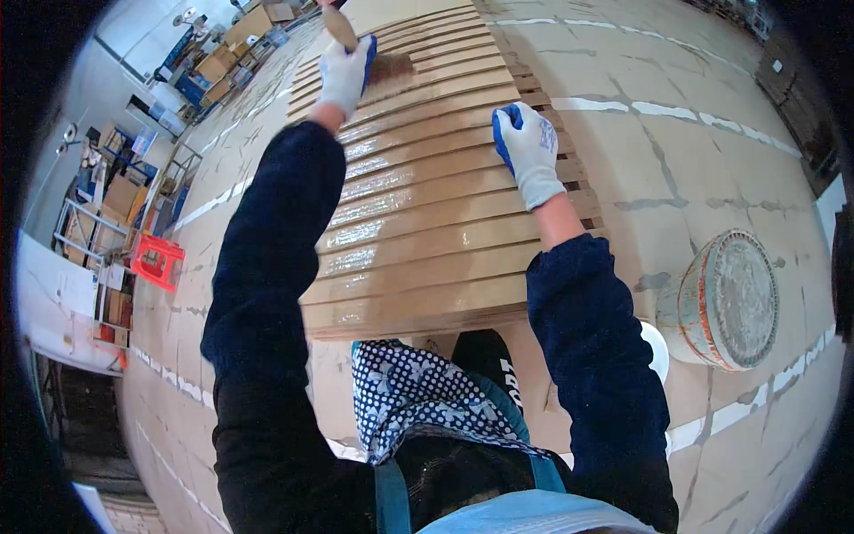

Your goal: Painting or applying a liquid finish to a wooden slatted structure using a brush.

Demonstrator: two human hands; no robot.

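Note:
My left hand [345,78], in a white glove with a blue palm, is closed round a wide brush. The brush's light wooden handle [340,28] sticks up past the fingers, and its brown bristles [390,73] lie on overlapping tan cardboard-like sheets [400,218]. These sheets are stacked in stepped rows, with wet, glossy patches along their left and middle. At the stack's right edge is my right hand [528,149], gloved alike, with its fingers curled in. Whatever those fingers hold, if anything, is hidden.
A wooden pallet [583,198] shows under the stack's right side. On the floor to the right stands a lidded, stained bucket [725,298], beside a white round container [655,351]. A red plastic stool [157,261] stands at left, near shelves with boxes [120,196].

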